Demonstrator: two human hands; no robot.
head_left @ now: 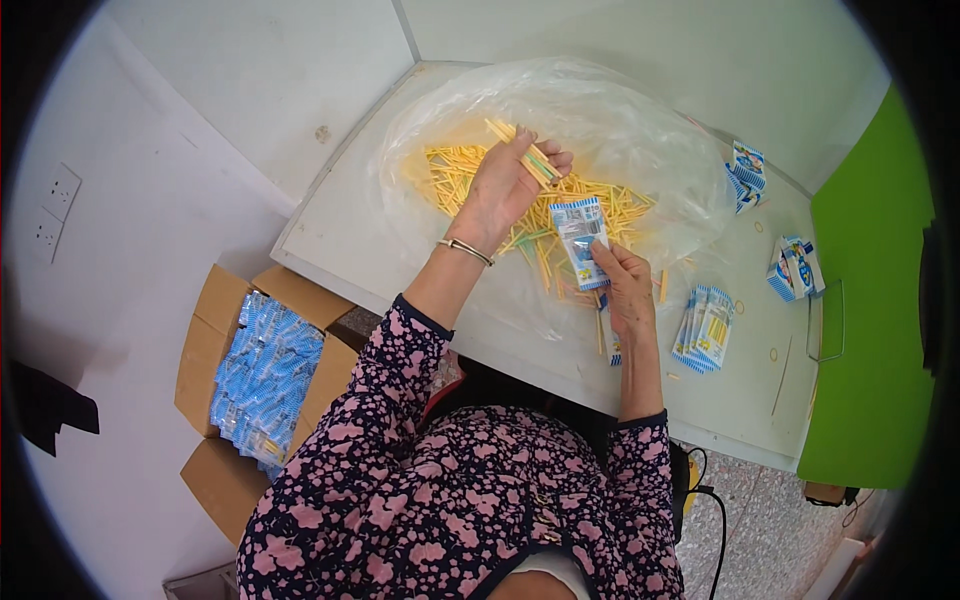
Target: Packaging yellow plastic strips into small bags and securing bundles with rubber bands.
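Note:
My left hand is closed round a small bunch of thin yellow sticks, with a green one among them. Lower and to the right, my right hand pinches a blue-and-white striped packet by its side. Beneath both hands a loose heap of yellow sticks lies on a large clear plastic bag spread over the white table. To the right of my right wrist rests a fanned stack of similar packets. Part of another packet is hidden behind my right wrist.
A cardboard box full of blue packets stands open at the left, below the table. Small folded blue-and-white cartons sit at the table's right, near a green panel. Rubber bands and a wire bracket are there too.

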